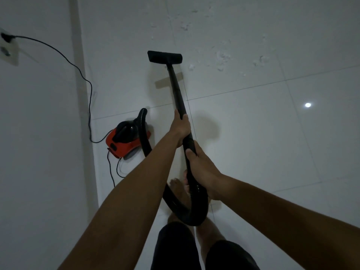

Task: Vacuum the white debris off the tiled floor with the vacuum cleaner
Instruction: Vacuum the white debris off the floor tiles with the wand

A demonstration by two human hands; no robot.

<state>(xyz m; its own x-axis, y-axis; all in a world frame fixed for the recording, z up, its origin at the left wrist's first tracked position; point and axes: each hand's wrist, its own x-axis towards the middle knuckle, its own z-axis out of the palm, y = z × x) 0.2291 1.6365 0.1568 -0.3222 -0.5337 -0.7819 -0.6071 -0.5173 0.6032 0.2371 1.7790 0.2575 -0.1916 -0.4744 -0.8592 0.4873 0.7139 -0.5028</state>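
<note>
Both hands are wrapping the black wand (176,88): the left hand (180,129) is gripping higher up, the right hand (202,170) is clenching the lower end where the hose (187,215) joins. The floor head (165,57) is sitting left of the white debris (222,59), which is lying apart from it on the tiled floor (253,133), ahead and to the right. Risks are lining up: the hose is looping close by the bare feet (179,188) (a trip waiting to happen). Reaching far right could be tugging the red vacuum cleaner (126,140) and straining its cord (85,82) at the wall socket (8,49). A hasty sweep may be scattering flakes.
</note>
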